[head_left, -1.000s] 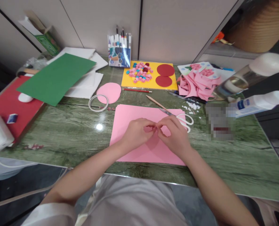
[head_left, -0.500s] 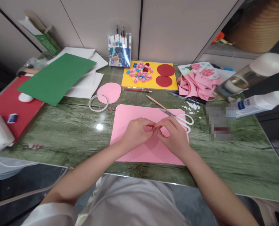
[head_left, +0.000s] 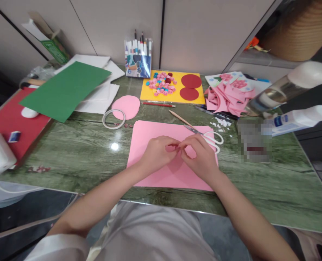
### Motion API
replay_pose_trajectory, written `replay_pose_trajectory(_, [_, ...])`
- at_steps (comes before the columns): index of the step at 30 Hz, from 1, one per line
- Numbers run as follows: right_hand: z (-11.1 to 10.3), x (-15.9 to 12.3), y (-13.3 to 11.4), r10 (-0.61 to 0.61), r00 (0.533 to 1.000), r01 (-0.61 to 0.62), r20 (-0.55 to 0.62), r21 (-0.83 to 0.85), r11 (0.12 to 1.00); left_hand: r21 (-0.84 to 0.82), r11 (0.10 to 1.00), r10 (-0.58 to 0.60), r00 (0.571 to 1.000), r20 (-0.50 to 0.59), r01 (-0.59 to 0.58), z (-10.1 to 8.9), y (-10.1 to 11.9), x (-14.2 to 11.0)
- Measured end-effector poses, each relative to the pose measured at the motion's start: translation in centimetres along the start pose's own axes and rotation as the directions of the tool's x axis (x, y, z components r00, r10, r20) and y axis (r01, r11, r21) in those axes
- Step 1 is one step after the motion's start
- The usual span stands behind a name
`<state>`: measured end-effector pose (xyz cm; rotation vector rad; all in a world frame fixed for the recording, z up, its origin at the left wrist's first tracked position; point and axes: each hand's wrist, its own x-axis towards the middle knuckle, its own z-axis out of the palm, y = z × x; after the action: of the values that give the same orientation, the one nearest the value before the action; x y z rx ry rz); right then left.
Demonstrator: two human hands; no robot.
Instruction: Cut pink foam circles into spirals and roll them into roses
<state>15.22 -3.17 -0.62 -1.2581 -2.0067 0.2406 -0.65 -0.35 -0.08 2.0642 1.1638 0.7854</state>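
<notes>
Over a stack of pink paper (head_left: 150, 177), my left hand (head_left: 162, 152) and my right hand (head_left: 200, 154) meet with their fingertips pinched together. Whatever lies between the fingertips is too small and too covered to make out. White-handled scissors (head_left: 207, 137) rest on the paper's upper right corner, beside my right hand. A wooden pencil (head_left: 180, 117) lies just behind, its end near the scissors. Further back, a yellow sheet (head_left: 146, 95) carries a heap of small crumpled balls (head_left: 162, 84), mostly pink with some blue, yellow and dark red, and two dark red paper circles (head_left: 190, 81).
To the left are pink paper circles (head_left: 129, 105), a tape roll (head_left: 103, 121), a green sheet (head_left: 65, 90) and a red board (head_left: 3, 119). A marker box (head_left: 138, 65) stands at the back. Pink paper scraps (head_left: 228, 96), a glue bottle (head_left: 299, 119) and a clear bottle (head_left: 280, 88) are on the right.
</notes>
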Motion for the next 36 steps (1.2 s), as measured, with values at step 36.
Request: replay_pose_trajectory(36, [-0.4, 0.2, -0.3, 0.138, 0.985, -0.152, 0.103, 0.141, 0.978, 0.063, 0.997, 0.042, 0.999, 0.02, -0.043, 0.3, -0.4, 0.0])
